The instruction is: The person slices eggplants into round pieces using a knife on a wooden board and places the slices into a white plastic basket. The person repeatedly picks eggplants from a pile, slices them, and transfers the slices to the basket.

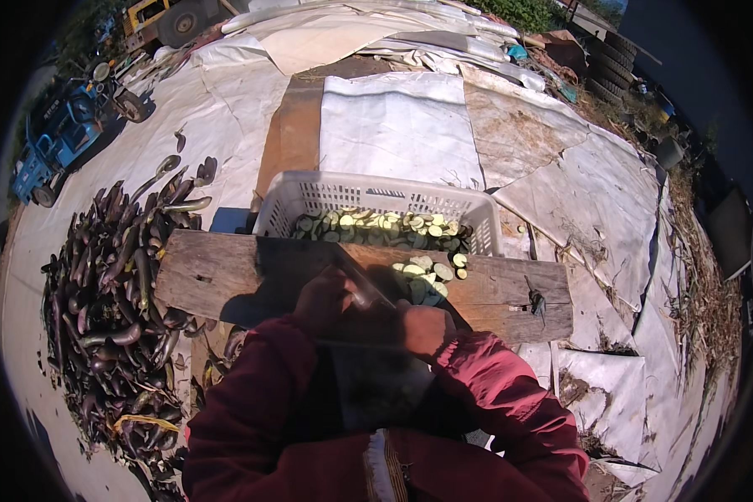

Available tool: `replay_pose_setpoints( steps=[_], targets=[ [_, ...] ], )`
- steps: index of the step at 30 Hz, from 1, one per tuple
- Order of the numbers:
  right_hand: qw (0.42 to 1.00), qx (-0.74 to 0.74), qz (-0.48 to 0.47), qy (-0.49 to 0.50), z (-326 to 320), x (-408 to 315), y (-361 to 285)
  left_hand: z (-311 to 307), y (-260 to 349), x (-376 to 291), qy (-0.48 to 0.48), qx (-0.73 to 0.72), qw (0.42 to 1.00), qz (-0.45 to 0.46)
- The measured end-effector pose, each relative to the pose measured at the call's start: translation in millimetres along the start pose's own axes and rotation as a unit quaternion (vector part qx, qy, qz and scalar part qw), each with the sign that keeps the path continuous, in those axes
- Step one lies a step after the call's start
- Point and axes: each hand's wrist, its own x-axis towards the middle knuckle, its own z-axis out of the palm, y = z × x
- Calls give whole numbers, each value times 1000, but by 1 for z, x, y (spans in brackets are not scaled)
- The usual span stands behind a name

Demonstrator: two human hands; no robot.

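A weathered wooden board point(508, 292) lies across in front of me. My right hand point(423, 329) is closed on the handle end of a knife point(367, 279), whose blade slants up and left over the board. My left hand point(326, 298), in shadow, is curled around an eggplant point(361, 298), of which little shows beside the blade. Cut eggplant slices point(423, 279) lie on the board just beyond my right hand. Past the board's far edge, a white plastic crate point(383, 182) holds many more slices point(383, 226).
A large heap of whole eggplants point(113, 301) spreads on the left. White sheeting point(395, 119) covers much of the ground. A blue three-wheeled vehicle point(69, 132) stands at the upper left, stacked tyres point(612, 66) at the upper right. Dark cord point(535, 300) sits on the board's right end.
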Motion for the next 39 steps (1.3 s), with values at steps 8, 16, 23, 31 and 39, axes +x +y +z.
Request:
replay_pose_setpoints(
  steps=[8, 16, 23, 31, 39],
  targets=[
    [995, 30, 11, 98, 34, 44, 5, -2, 3, -2, -13, 36, 999, -10],
    [992, 75, -11, 105, 2, -7, 20, -4, 17, 0, -27, 115, 993, 16],
    [998, 0, -17, 68, 1, 5, -2, -1, 16, 3, -16, 64, 997, -44],
    [992, 74, 9, 99, 55, 55, 16, 3, 17, 4, -34, 116, 992, 30],
    [969, 169, 51, 170, 3, -1, 31, 7, 13, 3, -5, 82, 995, 49]
  ],
)
